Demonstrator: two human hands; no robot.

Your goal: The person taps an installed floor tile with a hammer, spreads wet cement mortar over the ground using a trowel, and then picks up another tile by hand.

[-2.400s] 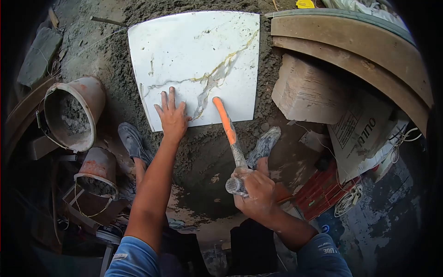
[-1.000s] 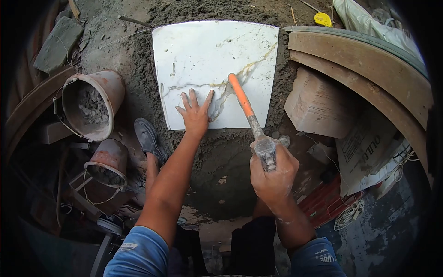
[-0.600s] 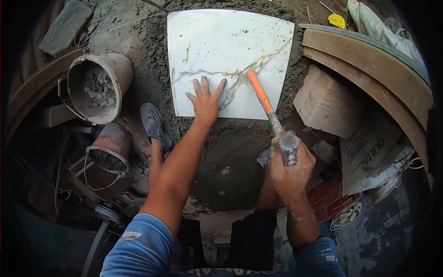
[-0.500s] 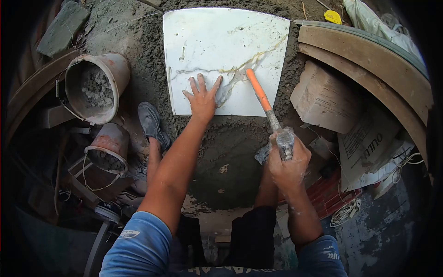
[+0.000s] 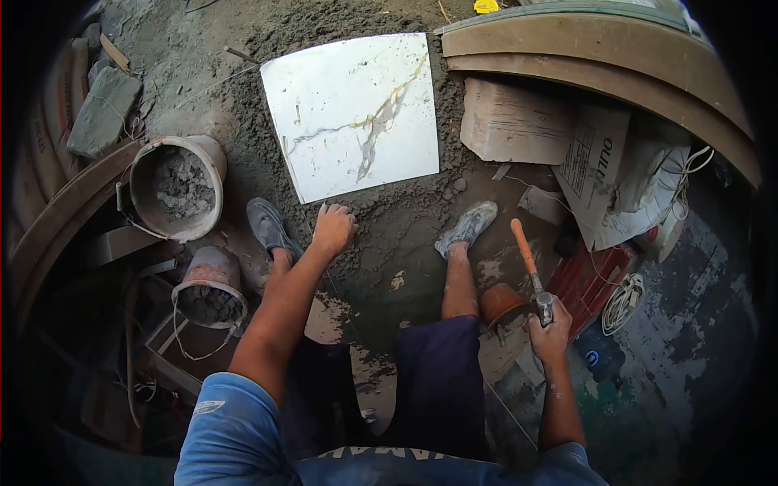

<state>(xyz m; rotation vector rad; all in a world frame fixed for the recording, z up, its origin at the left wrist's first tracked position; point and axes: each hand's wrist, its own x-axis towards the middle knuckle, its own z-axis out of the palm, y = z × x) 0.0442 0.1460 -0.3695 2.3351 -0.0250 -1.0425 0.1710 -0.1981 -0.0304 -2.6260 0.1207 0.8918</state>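
Note:
A white marble-patterned tile (image 5: 340, 121) with grey and gold veining lies on wet grey mortar (image 5: 243, 105). Just below its near left corner is my left hand (image 5: 334, 228), back upward and fingers curled; whatever may be inside them is hidden. My right hand (image 5: 549, 330), low on the right and away from the tile, grips a hammer (image 5: 527, 257) close to its metal head. The hammer's orange handle points forward, away from me.
Two mortar buckets (image 5: 217, 162) (image 5: 212, 271) stand on the left. Curved boards (image 5: 583, 57) and a stone-coloured block (image 5: 515, 121) flank the tile's right side. A terracotta-coloured pot (image 5: 502, 304), coiled cable (image 5: 624, 304) and red pieces (image 5: 596, 283) lie near my right hand.
My left hand has come off the tile's face to its near edge, fingers now curled. My right hand has drawn the hammer back and right, away from the tile. The view has shifted.

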